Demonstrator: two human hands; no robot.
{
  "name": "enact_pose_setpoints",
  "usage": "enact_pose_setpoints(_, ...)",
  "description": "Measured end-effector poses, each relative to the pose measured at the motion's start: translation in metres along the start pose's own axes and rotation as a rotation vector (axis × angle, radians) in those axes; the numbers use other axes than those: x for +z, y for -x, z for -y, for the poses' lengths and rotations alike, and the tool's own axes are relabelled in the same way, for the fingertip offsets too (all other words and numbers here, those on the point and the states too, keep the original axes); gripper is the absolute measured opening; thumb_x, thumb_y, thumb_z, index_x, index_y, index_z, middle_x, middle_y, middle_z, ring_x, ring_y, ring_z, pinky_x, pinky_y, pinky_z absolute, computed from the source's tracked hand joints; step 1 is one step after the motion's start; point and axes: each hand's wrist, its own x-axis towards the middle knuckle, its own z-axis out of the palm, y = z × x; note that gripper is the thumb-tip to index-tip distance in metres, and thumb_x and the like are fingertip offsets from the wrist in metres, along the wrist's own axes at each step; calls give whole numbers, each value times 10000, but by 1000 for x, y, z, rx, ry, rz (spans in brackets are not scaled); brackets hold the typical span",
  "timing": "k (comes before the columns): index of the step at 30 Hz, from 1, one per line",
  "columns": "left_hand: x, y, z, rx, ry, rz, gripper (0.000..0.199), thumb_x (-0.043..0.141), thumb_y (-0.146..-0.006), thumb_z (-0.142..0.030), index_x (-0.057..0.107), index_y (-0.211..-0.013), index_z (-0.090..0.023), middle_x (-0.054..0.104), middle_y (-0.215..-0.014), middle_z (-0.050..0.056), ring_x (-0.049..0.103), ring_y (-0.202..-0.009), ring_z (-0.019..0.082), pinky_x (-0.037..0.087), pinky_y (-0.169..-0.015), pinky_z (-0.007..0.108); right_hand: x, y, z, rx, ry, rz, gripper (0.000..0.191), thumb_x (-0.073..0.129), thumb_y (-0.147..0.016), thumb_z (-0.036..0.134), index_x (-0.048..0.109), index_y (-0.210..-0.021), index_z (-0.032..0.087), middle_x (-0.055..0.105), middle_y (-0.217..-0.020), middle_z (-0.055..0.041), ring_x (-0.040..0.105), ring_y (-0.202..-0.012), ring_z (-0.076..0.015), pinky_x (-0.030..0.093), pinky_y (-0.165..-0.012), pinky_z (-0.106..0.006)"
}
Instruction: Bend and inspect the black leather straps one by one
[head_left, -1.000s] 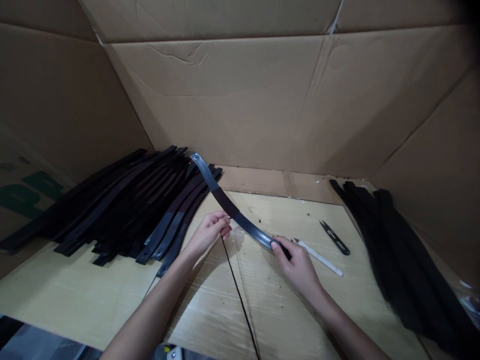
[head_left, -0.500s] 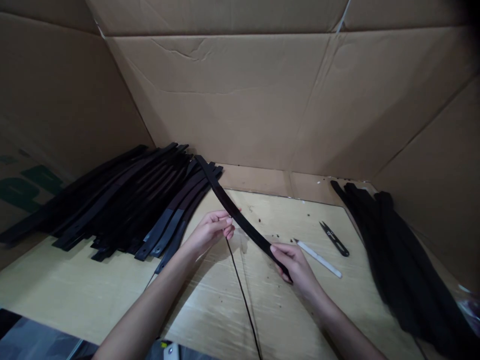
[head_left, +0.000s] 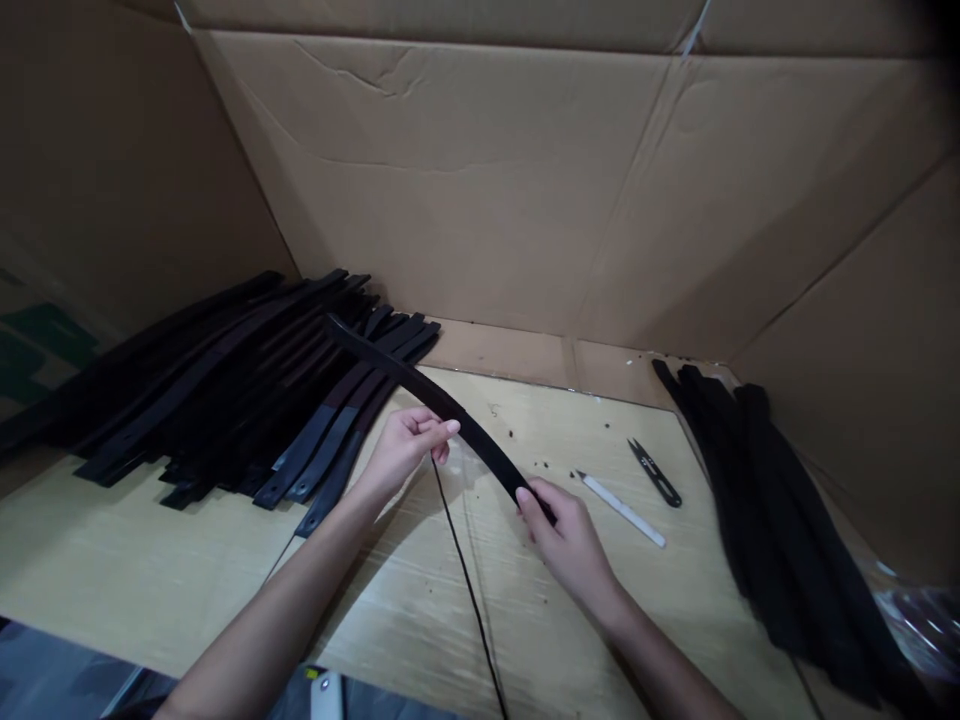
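A long, curved black strip (head_left: 491, 457) runs diagonally across the middle of the view. Its near end is gripped by my right hand (head_left: 559, 525), thumb on top. The far end reaches over the pile of similar strips on the left. My left hand (head_left: 411, 447) is closed in a pinch at the strip's left edge, the thumb tip touching or very near it. From beneath those fingers a thin black cord (head_left: 461, 560) trails down toward me past the table's front edge. The cord's upper end is hidden in the left fingers.
Many black strips (head_left: 225, 370) lie piled at the left. Black fabric-like lengths (head_left: 780, 520) lie at the right. A white pen-like tool (head_left: 622, 508) and black thread snips (head_left: 655, 473) rest on the pale table (head_left: 420, 630). Cardboard walls (head_left: 480, 200) enclose the back and sides.
The strip's far end has swung left over the pile, so it lies flatter. Both hands have shifted slightly left and up in view; the camera view has also shifted a little.
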Motion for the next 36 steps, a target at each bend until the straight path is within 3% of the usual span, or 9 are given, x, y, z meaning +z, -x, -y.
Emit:
enact_pose_setpoints(4,7,2,-5,-6,-57,64,249,633,-822,-282,578,-625,-140,566,-515,-14,497,-505,95,371,-579,241,-1,-1,-4,-30,179,-105,353,430,-952,405,539,-699,183,566,-668,-18,517,-649,-159,349,-591,-253)
enact_pose_setpoints(8,8,2,-1,-18,14,108,238,598,-831,-232,562,-613,-144,534,-513,-24,490,-511,95,352,-568,239,0,0,-7,12,129,-83,405,426,-948,448,509,-652,184,528,-591,-5,481,-568,-139,314,-525,-241)
enact_pose_setpoints(17,0,1,6,11,95,197,228,614,-849,-275,607,-674,-129,562,-554,-5,520,-553,103,379,-593,248,6,0,-10,339,-384,79,526,548,-783,677,532,-662,165,490,-448,32,374,-345,-63,240,-335,-181)
enact_pose_setpoints(23,2,-1,6,-17,184,238,189,653,-823,-299,616,-767,-122,553,-554,-12,495,-521,91,384,-555,238,7,1,-8,508,-744,271,486,597,-788,613,599,-709,133,423,-378,67,303,-288,-36,177,-288,-151)
enact_pose_setpoints(26,5,-1,4,-26,183,163,203,696,-783,-309,606,-793,-128,538,-529,-32,471,-484,82,363,-516,222,4,1,-7,464,-832,365,483,556,-833,582,633,-755,111,390,-357,78,265,-273,-32,164,-281,-154)
enact_pose_setpoints(32,4,0,0,2,108,70,224,709,-773,-311,583,-723,-132,513,-465,-48,441,-434,59,308,-482,198,0,1,0,339,-615,274,496,622,-800,565,551,-1087,166,475,-460,100,301,-285,-39,202,-293,-148)
enact_pose_setpoints(36,5,1,-4,-7,22,22,252,718,-754,-336,586,-693,-130,518,-465,-40,446,-433,69,316,-478,204,1,-1,-2,171,-389,182,364,563,-859,527,544,-801,169,514,-588,45,410,-371,-52,274,-352,-177)
